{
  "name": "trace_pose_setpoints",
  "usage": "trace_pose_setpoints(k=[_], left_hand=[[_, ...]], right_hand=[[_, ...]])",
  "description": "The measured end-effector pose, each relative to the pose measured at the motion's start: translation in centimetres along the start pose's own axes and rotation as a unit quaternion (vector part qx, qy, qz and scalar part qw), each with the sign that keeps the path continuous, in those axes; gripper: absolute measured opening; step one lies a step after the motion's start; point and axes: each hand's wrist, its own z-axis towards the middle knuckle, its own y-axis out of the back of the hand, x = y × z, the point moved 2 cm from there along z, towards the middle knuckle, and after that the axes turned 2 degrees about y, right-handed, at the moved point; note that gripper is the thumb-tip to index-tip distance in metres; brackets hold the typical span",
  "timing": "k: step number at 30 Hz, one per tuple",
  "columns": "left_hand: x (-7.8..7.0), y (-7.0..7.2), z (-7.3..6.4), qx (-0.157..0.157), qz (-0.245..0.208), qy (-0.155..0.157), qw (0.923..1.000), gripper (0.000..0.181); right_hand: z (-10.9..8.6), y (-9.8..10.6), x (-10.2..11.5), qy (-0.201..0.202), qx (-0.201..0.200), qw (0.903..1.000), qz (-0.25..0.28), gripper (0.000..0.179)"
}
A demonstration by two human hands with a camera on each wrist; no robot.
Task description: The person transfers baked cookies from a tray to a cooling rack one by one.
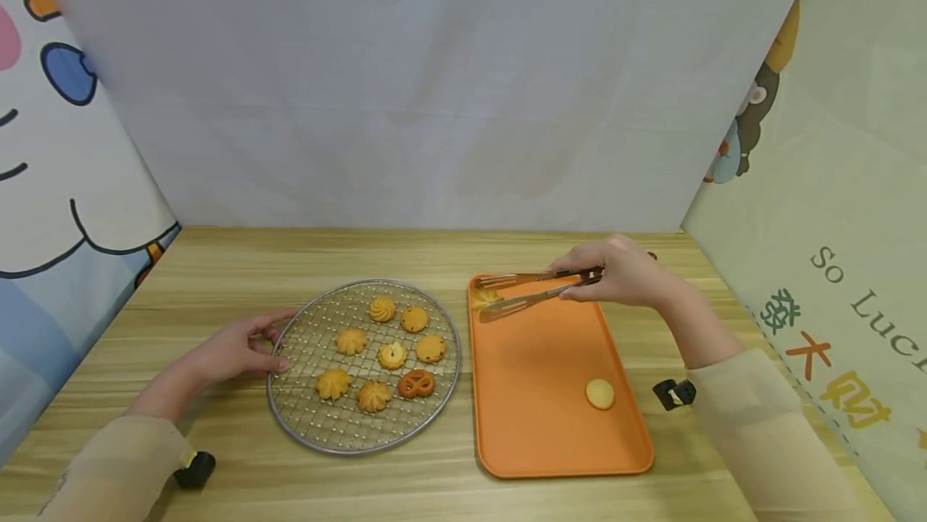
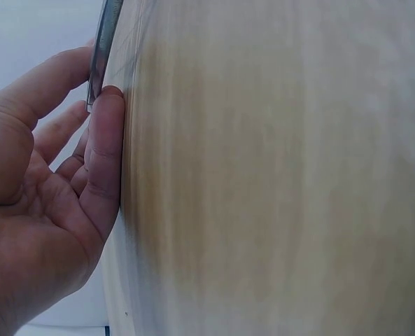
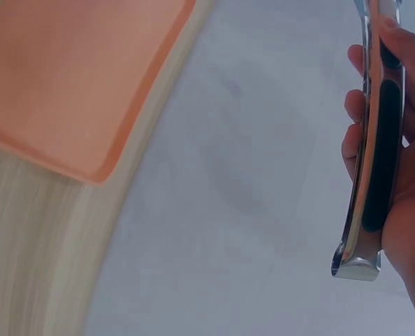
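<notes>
My left hand (image 1: 235, 351) pinches the left edge of a round wire rack (image 1: 311, 417), thumb above and fingers lower down. On the rack lie several cookies, among them a swirled one (image 1: 382, 309) and a brown pretzel-shaped one (image 1: 416, 384). Metal tongs (image 3: 385, 154) with dark grip pads are held in my right hand (image 1: 615, 269). Their slotted ends stand apart over the far left corner of an orange tray (image 1: 536, 393), on either side of a star-shaped cookie (image 1: 487, 297). Whether they touch it cannot be told. A plain round cookie (image 1: 599, 394) lies at the tray's right side.
Rack and tray sit side by side on a wood-grain table (image 1: 239, 482), a narrow gap between them. A pale cloth (image 1: 434, 104) hangs behind the table. Printed cloths (image 1: 833, 184) stand at the left and right sides.
</notes>
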Motion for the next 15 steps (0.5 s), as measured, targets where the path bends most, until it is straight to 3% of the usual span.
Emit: trace_pose_setpoints(k=[15], left_hand=[[0.0,0.0,-0.1,0.000,0.000,0.002,1.0000,0.091]], right_hand=[[4.1,-1.2,1.0,0.017,0.019,0.9997,-0.006,0.029]])
